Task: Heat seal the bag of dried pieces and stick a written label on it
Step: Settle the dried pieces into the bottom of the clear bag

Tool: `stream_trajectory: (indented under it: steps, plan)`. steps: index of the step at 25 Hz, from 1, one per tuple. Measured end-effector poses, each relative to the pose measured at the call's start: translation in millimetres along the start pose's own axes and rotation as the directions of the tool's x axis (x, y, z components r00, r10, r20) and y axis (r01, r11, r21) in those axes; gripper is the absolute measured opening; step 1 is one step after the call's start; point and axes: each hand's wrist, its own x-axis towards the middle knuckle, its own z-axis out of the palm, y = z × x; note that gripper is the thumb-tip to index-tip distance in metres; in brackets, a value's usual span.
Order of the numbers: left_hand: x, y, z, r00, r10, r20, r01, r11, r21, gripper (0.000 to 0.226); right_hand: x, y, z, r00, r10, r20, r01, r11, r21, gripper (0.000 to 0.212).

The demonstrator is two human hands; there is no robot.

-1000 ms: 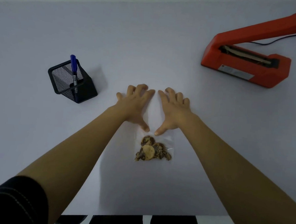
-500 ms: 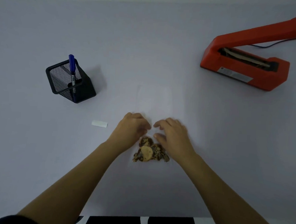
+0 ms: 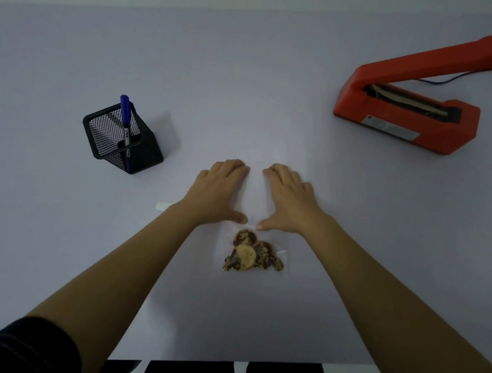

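1. Two hands lie flat on the clear bag, palms down. My left hand and my right hand are side by side with a narrow gap between them.
2. Both hands are spread wide and grasp nothing; the thumbs point toward each other and almost meet just above the dried pieces.
3. The dried pieces sit together in the near end of the bag, on the table, in the middle in front of me.
4. The far part of the bag, under my palms, looks flat.
5. The red heat sealer stands far to the right, well apart from the bag, with its arm raised.
6. A black mesh holder with a blue pen stands to the left.
7. A small white label shows beside my left wrist, partly hidden by it.
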Motion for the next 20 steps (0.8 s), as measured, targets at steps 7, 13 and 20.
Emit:
stream_trajectory:
  steps: [7, 13, 20]
  plan:
    - [12.8, -2.3, -3.2, 1.0, -0.019, 0.025, 0.016, 0.994, 0.108, 0.125, 15.4, -6.5, -11.0, 0.99, 0.089, 0.105, -0.082, 0.994, -0.067, 0.132]
    - [4.9, 4.2, -2.6, 0.982, -0.187, -0.017, 0.187, 0.982, 0.008, 0.127, 6.6, -7.6, -2.4, 0.981, 0.189, 0.039, -0.191, 0.98, 0.052, 0.129]
    - [-10.3, 12.8, 6.3, 0.979, -0.2, -0.039, 0.177, 0.929, -0.324, 0.096, -7.4, -11.6, 9.7, 0.948, 0.312, -0.062, -0.28, 0.912, 0.298, 0.096]
